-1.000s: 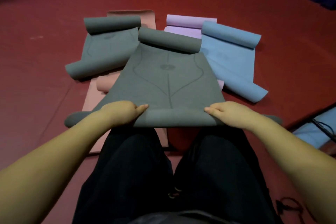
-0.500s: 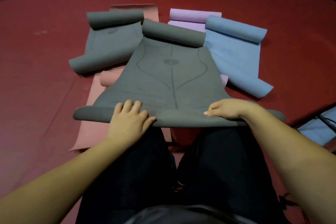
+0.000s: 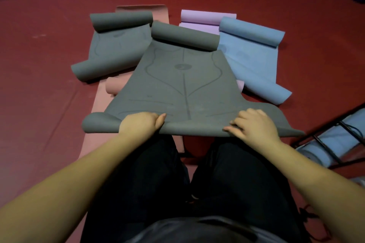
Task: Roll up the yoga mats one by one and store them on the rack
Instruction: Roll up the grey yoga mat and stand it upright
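Red floor carpet (image 3: pixel 39 85) lay under a fan of half-unrolled mats; I was starting the near roll of the front grey mat (image 3: pixel 183 89).

My left hand (image 3: pixel 141 124) curled over its near edge, thumb on top; my right hand (image 3: pixel 254 126) pressed beside it, fingers bent on the fold. Next I judged both should tuck tight and roll away evenly, toward the rack (image 3: pixel 324 144) at right.

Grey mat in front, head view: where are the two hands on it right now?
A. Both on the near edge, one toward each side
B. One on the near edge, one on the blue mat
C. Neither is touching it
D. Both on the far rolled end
A. The left hand and right hand both hold the near edge of the front grey mat, its far end curled and unheld.
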Available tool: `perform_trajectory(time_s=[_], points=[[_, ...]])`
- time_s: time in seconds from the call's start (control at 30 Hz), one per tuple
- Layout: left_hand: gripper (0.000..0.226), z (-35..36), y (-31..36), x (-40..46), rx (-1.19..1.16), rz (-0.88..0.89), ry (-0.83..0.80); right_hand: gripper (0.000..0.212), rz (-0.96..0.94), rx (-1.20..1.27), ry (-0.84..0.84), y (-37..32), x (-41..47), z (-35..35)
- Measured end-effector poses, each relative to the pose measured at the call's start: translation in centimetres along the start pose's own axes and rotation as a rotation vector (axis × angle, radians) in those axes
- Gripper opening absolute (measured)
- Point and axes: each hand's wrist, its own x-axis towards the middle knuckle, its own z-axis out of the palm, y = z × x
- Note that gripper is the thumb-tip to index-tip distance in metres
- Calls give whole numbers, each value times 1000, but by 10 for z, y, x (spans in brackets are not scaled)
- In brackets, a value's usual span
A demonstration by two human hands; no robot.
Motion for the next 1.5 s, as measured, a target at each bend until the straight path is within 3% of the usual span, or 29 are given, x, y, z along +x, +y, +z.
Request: perform_trajectory(time_s=[0.33,0.47,0.57,0.73,0.87,1.0,1.17,1.3,1.5], points=[[49,-15,3,9,-20,-92,-214,37,263,-101,-6,-19,-13,-4],[37,-10,5,-4,198,-29,-116,38,323,-64,-209,-19,-4,-3],[38,-11,7,-12,345,-83,-68,35,361,-1,-331,-13,7,-5],[49,-6,6,-13,137,-123,13,49,304,-49,-329,-13,15,-17],[43,-28,-3,4,116,-76,-124,41,413,76,-474,-7,28,-42],[46,-54,-6,21,10,-114,-348,45,379,278,-725,2,44,-61],[40,-30,-5,11,127,-55,-497,48,376,294,-878,-5,40,-51],[36,-24,4,1,142,-176,-444,47,389,261,-851,-7,33,-38],[35,-5,5,-8,75,-255,-180,40,415,239,-713,-7,18,-23]])
